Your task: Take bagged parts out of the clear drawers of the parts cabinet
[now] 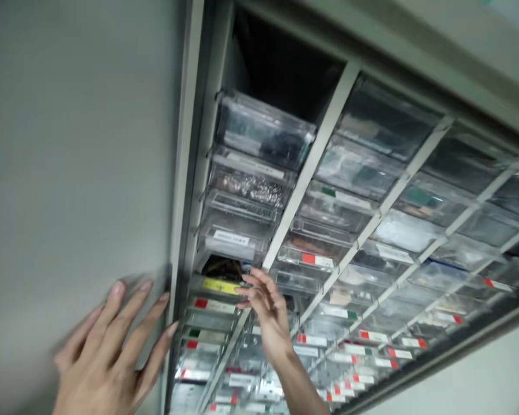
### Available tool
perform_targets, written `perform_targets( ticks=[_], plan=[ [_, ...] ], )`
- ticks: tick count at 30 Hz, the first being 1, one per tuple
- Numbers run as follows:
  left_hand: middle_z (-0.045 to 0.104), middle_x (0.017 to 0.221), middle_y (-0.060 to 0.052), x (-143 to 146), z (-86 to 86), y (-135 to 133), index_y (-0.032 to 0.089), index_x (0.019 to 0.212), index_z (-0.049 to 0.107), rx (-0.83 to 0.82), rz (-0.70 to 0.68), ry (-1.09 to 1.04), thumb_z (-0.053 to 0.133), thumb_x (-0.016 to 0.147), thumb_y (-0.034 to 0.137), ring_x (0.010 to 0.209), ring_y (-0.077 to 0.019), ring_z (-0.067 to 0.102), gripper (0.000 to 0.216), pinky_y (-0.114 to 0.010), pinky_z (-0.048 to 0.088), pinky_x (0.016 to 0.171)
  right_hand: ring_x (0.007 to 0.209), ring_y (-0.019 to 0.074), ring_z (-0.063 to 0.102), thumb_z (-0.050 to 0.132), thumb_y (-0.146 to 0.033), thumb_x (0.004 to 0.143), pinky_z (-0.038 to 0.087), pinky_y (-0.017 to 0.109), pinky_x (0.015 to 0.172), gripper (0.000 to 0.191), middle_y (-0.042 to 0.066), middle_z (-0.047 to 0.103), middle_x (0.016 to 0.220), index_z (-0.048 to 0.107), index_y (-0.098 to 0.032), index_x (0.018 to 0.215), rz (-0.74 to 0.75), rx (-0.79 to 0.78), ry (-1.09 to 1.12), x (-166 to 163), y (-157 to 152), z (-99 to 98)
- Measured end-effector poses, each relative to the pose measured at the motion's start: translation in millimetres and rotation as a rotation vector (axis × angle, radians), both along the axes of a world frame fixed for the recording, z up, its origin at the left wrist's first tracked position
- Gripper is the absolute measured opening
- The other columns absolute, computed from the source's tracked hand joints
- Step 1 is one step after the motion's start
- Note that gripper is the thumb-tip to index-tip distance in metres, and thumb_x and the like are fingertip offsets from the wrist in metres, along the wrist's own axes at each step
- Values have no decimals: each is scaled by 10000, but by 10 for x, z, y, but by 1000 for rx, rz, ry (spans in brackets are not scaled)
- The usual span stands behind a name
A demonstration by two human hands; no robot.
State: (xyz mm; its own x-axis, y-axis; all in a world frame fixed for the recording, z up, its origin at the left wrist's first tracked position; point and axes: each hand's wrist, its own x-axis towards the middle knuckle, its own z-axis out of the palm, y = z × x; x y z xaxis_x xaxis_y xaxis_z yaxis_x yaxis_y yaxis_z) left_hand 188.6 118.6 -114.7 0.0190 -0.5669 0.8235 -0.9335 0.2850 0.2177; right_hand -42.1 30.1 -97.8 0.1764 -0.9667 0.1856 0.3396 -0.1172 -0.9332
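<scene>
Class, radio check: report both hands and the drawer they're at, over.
Left hand open, fingers spread beside the cabinet frame. Right hand open, fingertips at the yellow-labelled drawer. Drawer looks pulled out slightly; nothing blocking it.

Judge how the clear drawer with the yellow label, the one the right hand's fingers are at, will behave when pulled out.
The yellow-label drawer looks like thin clear plastic, so probably stiff and light. Dark contents show behind it, so it may tip forward once free of the cabinet frame. The right hand meets it only with its fingertips; the smooth front could be slippery. The left hand lies flat beside the frame.
</scene>
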Motion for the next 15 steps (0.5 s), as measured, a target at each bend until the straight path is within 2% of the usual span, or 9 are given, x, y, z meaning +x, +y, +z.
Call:
perform_targets(
  ticks=[3,5,8,12,15],
  plan=[
    [524,1558,-151,-29,-92,180,294,1526,490,34,78,-94,712,889,204,1523,-407,361,681,-584,309,1189,860,195,750,713,-585,918,541,280,705,500,110,738,1142,662,-191,1222,62,146,129,-183,244,-418],
    [628,1430,-161,-96,-194,286,276,1383,603,51,105,-65,693,910,219,1455,-413,459,485,-578,358,1088,823,190,744,723,-625,893,519,273,684,535,107,756,1042,681,-167,1167,137,261,181,-263,473,-782],
    [708,1272,-124,-193,-453,377,263,1217,654,146,97,-38,647,951,242,1341,-395,563,267,-533,384,956,787,196,742,742,-692,835,499,268,645,611,109,760,957,695,-141,1096,219,383,227,-397,858,-1298],
    [729,1239,-78,-233,-838,368,262,1214,646,308,51,-82,608,981,253,1351,-349,555,236,-493,371,957,710,205,733,760,-818,697,464,261,577,772,103,763,863,702,-127,1036,272,549,316,-753,1411,-1847],
    [725,1255,-84,-248,-1010,301,245,1178,680,457,33,39,564,1003,300,1391,-352,510,217,-517,347,1009,674,211,715,744,-914,562,450,263,541,908,103,759,821,697,-123,1006,241,692,395,-1129,1860,-2211]
  ],
)
